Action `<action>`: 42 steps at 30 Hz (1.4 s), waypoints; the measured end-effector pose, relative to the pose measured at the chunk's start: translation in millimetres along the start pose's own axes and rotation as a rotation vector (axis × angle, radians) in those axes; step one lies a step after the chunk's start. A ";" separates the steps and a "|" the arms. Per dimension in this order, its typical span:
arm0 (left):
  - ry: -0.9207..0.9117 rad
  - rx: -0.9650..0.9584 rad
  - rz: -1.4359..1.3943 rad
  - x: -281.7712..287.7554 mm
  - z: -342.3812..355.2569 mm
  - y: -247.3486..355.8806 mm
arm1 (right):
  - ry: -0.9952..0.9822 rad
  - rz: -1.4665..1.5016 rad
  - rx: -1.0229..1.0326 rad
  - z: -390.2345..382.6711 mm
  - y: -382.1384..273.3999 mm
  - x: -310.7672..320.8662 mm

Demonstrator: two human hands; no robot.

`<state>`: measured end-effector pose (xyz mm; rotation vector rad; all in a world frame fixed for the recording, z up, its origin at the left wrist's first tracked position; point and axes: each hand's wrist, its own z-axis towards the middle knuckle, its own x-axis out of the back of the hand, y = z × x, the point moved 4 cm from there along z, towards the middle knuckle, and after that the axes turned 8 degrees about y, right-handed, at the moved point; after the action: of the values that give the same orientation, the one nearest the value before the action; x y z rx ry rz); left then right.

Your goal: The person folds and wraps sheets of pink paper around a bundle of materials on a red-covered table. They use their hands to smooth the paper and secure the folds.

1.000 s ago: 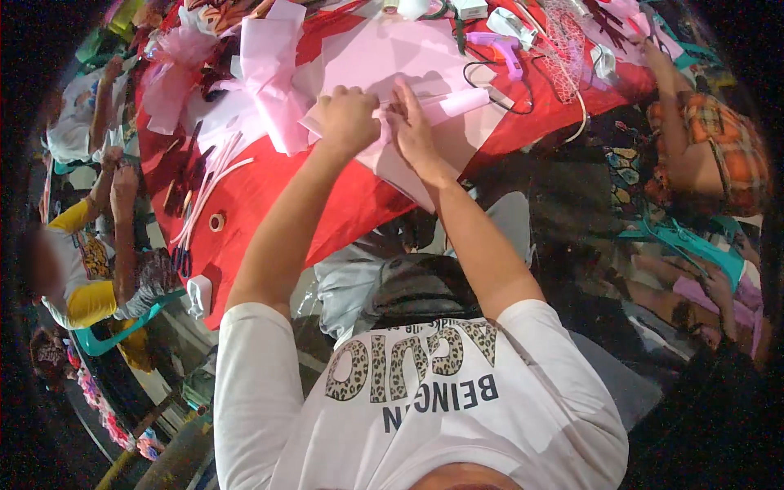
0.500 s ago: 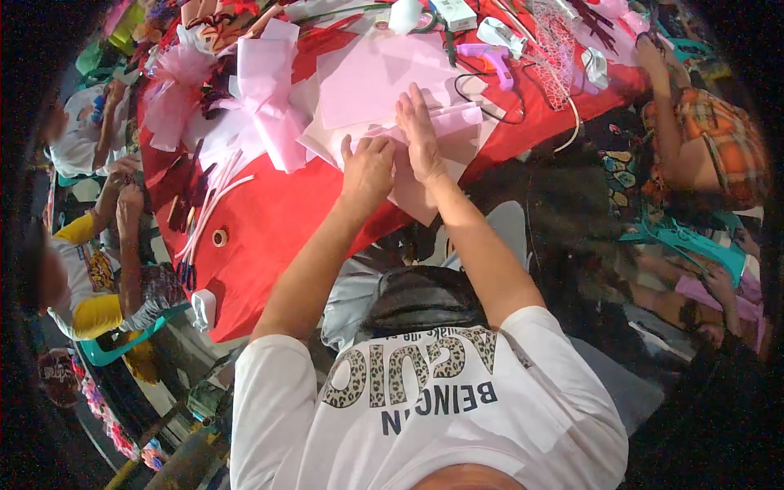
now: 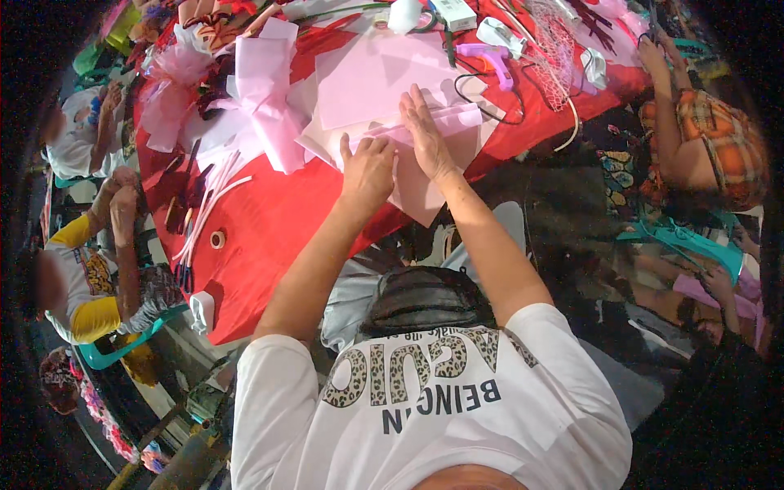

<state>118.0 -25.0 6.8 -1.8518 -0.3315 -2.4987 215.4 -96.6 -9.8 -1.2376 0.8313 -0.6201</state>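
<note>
Sheets of pale pink wrapping paper lie spread and overlapping on a red-covered table. Along the near part runs a folded strip of pink paper. My left hand has its fingers curled down at the left end of this fold, thumb raised, pinching the paper there. Flat along the fold rests my right hand, its fingers stretched out and pointing away from me. A lower corner of a paler sheet hangs past the table edge between my forearms.
A purple glue gun with a black cord lies right of the paper. Left stands a pink wrapped bouquet. Pale pink sticks, a tape roll and a white object lie on the red cloth. Other people sit at both sides.
My right hand stays on the fold, shifted only slightly. My left hand keeps its place. The paper looks nearly the same.
</note>
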 end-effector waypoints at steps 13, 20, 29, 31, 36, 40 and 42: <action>0.041 0.315 -0.344 23.9 24.6 -69.1 | 0.029 -0.501 0.439 -0.6 -1.6 5.5; 0.070 -0.200 -0.031 25.7 21.1 -28.1 | 0.042 -0.243 0.160 0.1 -5.2 1.4; -0.079 -0.146 0.061 -1.2 4.9 2.9 | 0.035 -0.055 0.024 3.2 3.4 3.4; -0.082 -0.140 0.067 0.3 7.4 7.1 | 0.063 0.082 -0.022 3.8 6.2 7.3; -0.028 -0.152 0.043 1.9 8.1 11.8 | 0.130 0.105 0.039 11.7 6.3 24.4; -0.057 -0.136 0.067 0.3 8.4 10.3 | 0.127 0.303 0.056 16.2 5.6 41.6; -0.068 -0.132 0.059 0.8 9.1 11.8 | 0.136 0.197 0.083 15.5 12.3 47.8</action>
<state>127.9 -34.9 12.0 -1.9664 -0.1125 -2.4786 255.0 -123.1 -29.9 -1.0323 1.0180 -0.5775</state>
